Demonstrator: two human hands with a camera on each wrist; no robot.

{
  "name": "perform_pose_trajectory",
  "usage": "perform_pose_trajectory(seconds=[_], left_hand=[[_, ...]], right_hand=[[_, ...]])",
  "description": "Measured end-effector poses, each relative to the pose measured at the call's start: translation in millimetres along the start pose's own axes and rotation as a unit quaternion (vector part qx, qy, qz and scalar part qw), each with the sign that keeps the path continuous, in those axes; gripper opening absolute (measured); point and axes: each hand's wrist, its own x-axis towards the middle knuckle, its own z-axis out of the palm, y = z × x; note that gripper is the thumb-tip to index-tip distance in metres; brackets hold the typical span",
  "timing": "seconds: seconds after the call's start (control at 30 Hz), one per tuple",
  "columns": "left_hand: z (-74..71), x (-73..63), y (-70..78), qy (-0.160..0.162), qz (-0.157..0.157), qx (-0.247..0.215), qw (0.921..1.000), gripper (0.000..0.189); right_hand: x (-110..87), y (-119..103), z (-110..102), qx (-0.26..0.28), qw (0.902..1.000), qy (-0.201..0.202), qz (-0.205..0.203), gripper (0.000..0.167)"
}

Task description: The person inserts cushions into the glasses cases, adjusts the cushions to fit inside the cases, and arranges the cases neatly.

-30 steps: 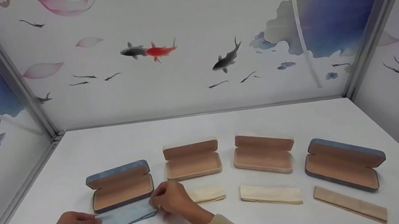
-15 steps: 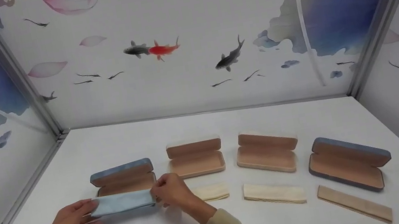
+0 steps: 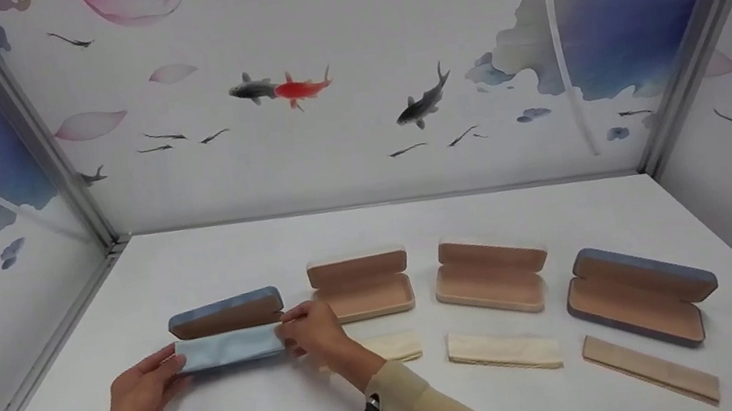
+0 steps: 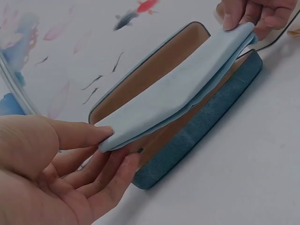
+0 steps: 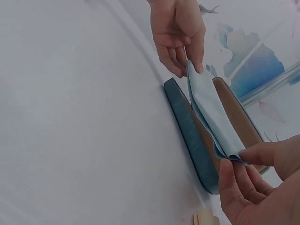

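Observation:
A folded light-blue cloth (image 3: 231, 347) is stretched level between my two hands. My left hand (image 3: 142, 388) pinches its left end between thumb and fingers. At the other end, my right hand (image 3: 319, 334) pinches it the same way. The cloth hangs just over the opened blue glasses case (image 4: 201, 117), whose tan-lined lid stands up behind it. Both wrist views show the cloth above the case's lower half, hiding much of the tan lining. In the right wrist view the folded layers of the cloth (image 5: 213, 110) show along its near edge.
Two cream glasses cases, one in the middle (image 3: 363, 300) and one right of it (image 3: 489, 285), lie open. Another blue case (image 3: 636, 308) lies open at far right. In front are cream cloths (image 3: 503, 351) and a tan cloth (image 3: 651, 370). Printed panels (image 3: 330, 1) enclose the white table.
Both hands have lifted the blue cloth off the table and moved it forward, from in front of the blue case to above it. The other cases and cloths stay put.

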Motion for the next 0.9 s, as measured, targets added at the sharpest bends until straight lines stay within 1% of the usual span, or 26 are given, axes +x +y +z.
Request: perform_pose_trajectory(seconds=[0.07, 0.2, 0.27, 0.37, 0.43, 0.53, 0.67, 0.77, 0.9], left_hand=[[3.3, -0.3, -2.7, 0.020, 0.005, -0.005, 0.9998, 0.064], [9.1, -0.6, -5.5, 0.075, 0.028, -0.016, 0.9967, 0.055], [12.9, 0.5, -5.5, 0.101, 0.045, -0.020, 0.9936, 0.051], [18.8, 1.5, -5.7, 0.123, 0.062, -0.020, 0.9902, 0.047], [22.0, 2.2, -6.1, 0.137, 0.067, -0.005, 0.9883, 0.045], [24.6, 2.4, -7.4, 0.152, 0.062, 0.025, 0.9861, 0.042], [25.6, 3.8, -8.3, 0.171, 0.063, 0.082, 0.9798, 0.036], [26.6, 4.9, -9.2, 0.182, 0.069, 0.115, 0.9742, 0.034], [28.4, 4.6, -12.0, 0.193, 0.070, 0.137, 0.9690, 0.032]], right_hand=[[2.2, 0, 2, 0.010, 0.9999, 0.006, 0.001, 0.013], [5.1, -2, 5, 0.025, 0.9996, 0.014, -0.004, 0.012], [6.7, -4, 6, 0.022, 0.9994, 0.023, -0.016, 0.010], [9.3, -5, 6, 0.011, 0.9987, 0.038, -0.032, 0.009], [10.9, -5, 6, 0.006, 0.9981, 0.046, -0.039, 0.008], [11.9, -3, 6, 0.002, 0.9980, 0.047, -0.042, 0.008], [13.0, -1, 7, -0.002, 0.9975, 0.046, -0.054, 0.008], [13.8, 0, 7, -0.009, 0.9965, 0.050, -0.066, 0.009], [14.1, 0, 8, -0.017, 0.9961, 0.054, -0.068, 0.010]])
